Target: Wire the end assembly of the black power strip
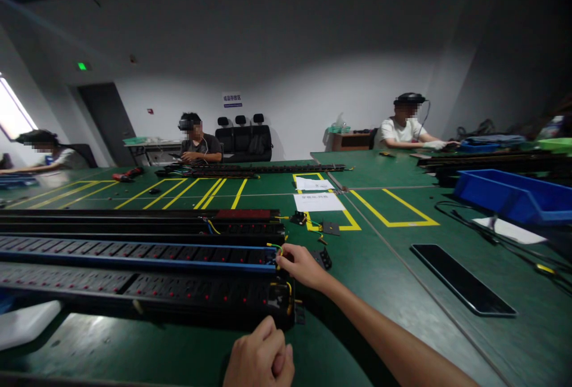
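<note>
My right hand point(300, 263) pinches a yellow-green wire point(274, 246) at the right end of the blue-edged power strip point(179, 254). Near the bottom centre, my left hand point(260, 356) is curled with its fingers folded in; whether it holds anything is hidden. It is just below the end of the nearest black power strip point(196, 291), where a yellow wire point(289, 289) loops out. Behind the blue-edged strip lie more black strips point(241, 229). Small black end pieces point(325, 258) sit just past my right hand.
On the green table point(370, 291) are a dark phone point(462, 279) at the right, a blue bin point(513, 196), loose black cables and paper sheets point(319, 202). A white object point(29, 322) is at the left edge. Three people sit farther back.
</note>
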The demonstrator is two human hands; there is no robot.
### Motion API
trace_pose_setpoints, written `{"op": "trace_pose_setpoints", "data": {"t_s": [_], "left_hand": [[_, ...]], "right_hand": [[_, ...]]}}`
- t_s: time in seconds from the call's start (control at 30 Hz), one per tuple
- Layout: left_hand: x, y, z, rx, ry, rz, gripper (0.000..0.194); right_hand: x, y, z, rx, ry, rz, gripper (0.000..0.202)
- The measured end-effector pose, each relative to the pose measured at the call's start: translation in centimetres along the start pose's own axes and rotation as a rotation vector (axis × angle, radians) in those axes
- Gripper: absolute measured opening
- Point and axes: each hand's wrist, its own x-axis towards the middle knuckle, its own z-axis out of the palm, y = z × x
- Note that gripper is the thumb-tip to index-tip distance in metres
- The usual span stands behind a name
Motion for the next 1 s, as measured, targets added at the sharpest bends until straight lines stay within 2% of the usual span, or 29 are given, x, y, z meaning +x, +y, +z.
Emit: {"op": "trace_pose_setpoints", "data": {"t_s": [1.0], "left_hand": [[-0.11,0.23,-0.21,-0.035,-0.030,-0.044,0.026]], "right_hand": [[-0.05,0.09,0.13,0.006,-0.002,0.000,0.017]]}}
